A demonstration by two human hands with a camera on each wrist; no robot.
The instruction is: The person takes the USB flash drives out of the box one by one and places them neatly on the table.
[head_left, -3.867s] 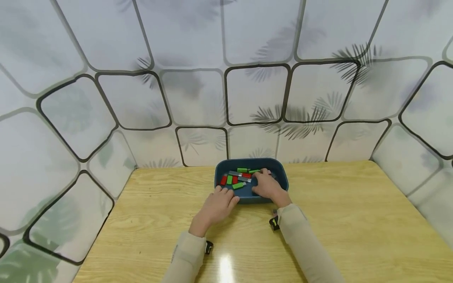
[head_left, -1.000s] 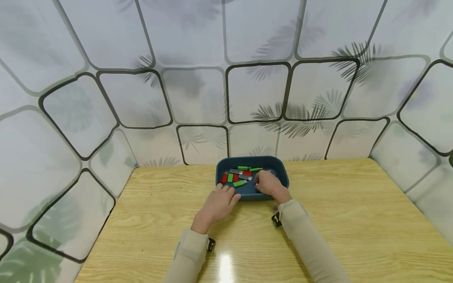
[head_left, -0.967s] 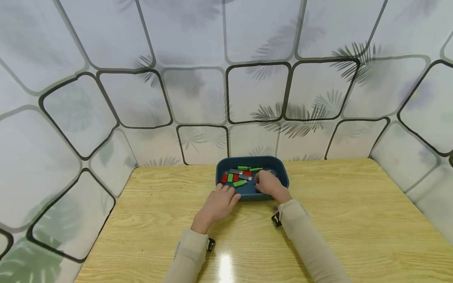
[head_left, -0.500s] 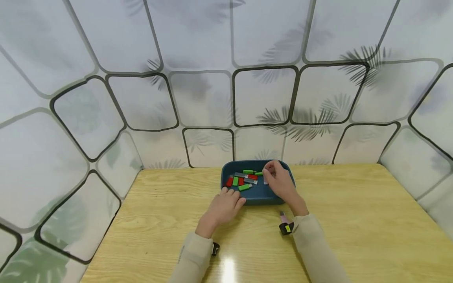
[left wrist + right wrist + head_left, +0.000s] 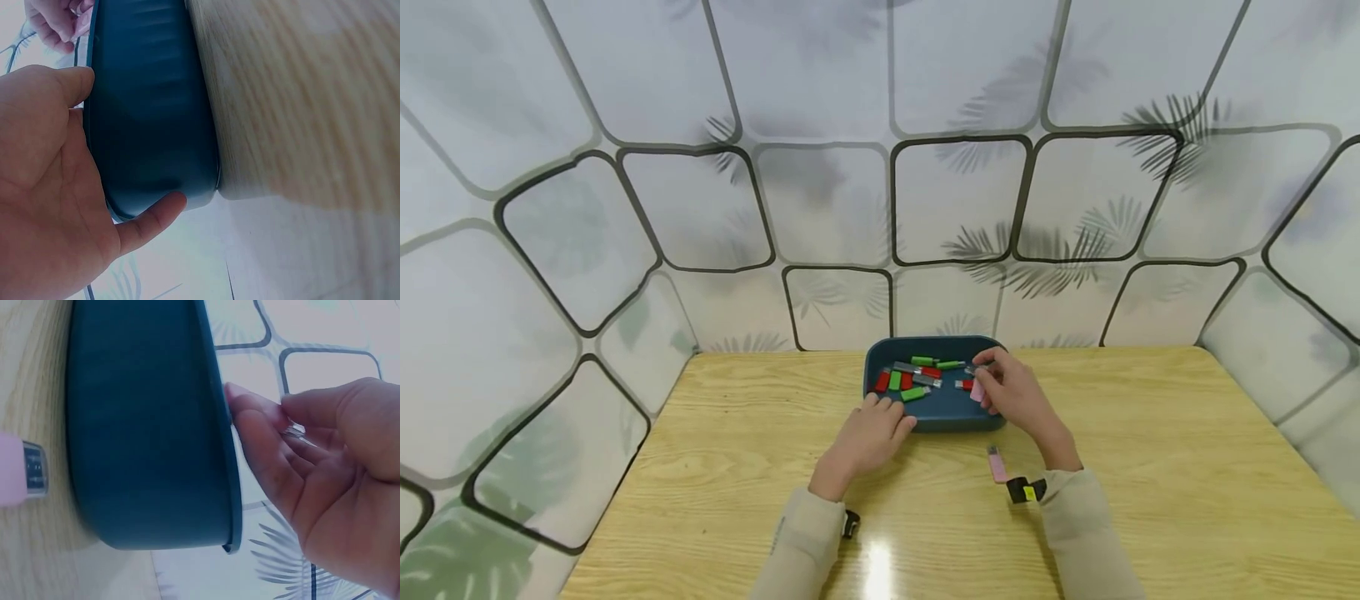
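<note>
My right hand (image 5: 1018,400) pinches a pink USB flash drive (image 5: 977,390) between thumb and fingers, over the right part of a dark blue bin (image 5: 955,424). The drive's metal plug (image 5: 294,430) shows between the fingers in the right wrist view. My left hand (image 5: 865,437) rests on the bin's front left rim. In the left wrist view its thumb touches the rim, the little finger lies along the outer wall, and the other fingertips are hidden. Inside the bin lie several green, red and grey flash drives, among them a green one (image 5: 914,393) and a red one (image 5: 966,385).
Another pink USB flash drive (image 5: 997,465) lies on the wooden table (image 5: 737,442), in front of the bin and beside the right wrist's black camera (image 5: 1021,490). A patterned wall covering (image 5: 820,208) stands behind the table and at both sides.
My right hand has come up from the bin's interior and moved right and nearer, with a pink USB flash drive in its fingers. A red drive in the bin is now uncovered. The left hand stays put.
</note>
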